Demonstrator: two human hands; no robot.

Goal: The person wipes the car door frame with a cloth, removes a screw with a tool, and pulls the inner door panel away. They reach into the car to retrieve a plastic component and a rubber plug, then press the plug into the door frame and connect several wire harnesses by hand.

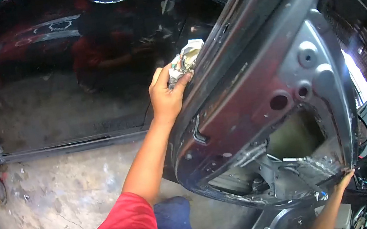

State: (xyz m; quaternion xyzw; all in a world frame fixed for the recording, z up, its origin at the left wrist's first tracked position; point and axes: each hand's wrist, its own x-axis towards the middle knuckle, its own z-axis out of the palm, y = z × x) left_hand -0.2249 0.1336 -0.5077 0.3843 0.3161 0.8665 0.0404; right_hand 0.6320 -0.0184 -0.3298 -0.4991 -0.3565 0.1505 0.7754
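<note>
Crumpled wad (191, 54), cloth or paper: upper centre of the frame, at the edge of the car door (244, 102)
Left hand (166, 93): fingers closed on the wad
Right hand (344, 182): lower right, at the door's border; grip cannot be told
Step in hand, seemingly: wiping the edge
Next move calls for: steady door, firm pinch

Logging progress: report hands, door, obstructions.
Left hand holding crumpled wad beside door. Right hand at door's edge. Door open. No obstruction visible.
</note>
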